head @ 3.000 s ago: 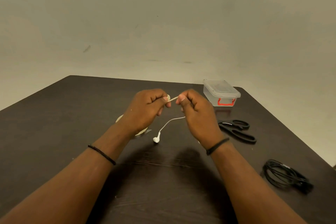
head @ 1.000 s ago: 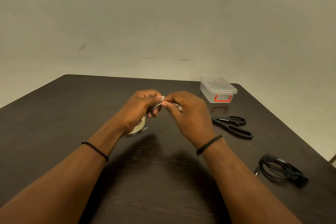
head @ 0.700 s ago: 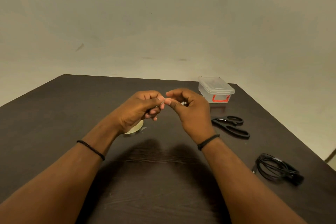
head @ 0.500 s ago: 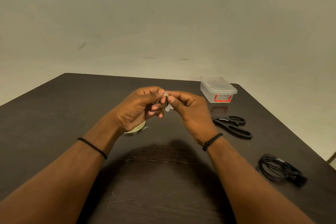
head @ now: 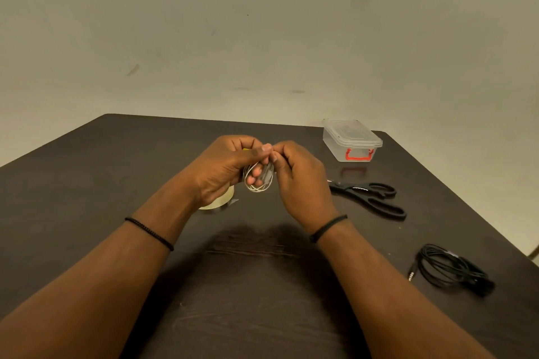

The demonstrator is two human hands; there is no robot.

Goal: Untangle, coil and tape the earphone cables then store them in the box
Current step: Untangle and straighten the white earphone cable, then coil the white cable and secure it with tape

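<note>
So that its loops stay gathered for taping, the small coiled white earphone cable (head: pixel 259 181) hangs above the dark table (head: pixel 87 183), pinched by left hand (head: pixel 224 169) and right hand (head: pixel 300 181).

Black scissors (head: pixel 370 197) lie on the dark table (head: pixel 87 183) (blades closed) — plain wall (head: pixel 262 23) behind.

Light: dim and warm, yellowish over everything you see
Shadows: soft dark patch on the table (head: pixel 87 183) below your forearms
Glare: faint sheen on the tabletop near you
Distortion: wide-angle, table edges splay outward
Focus: slightly soft throughout
</note>
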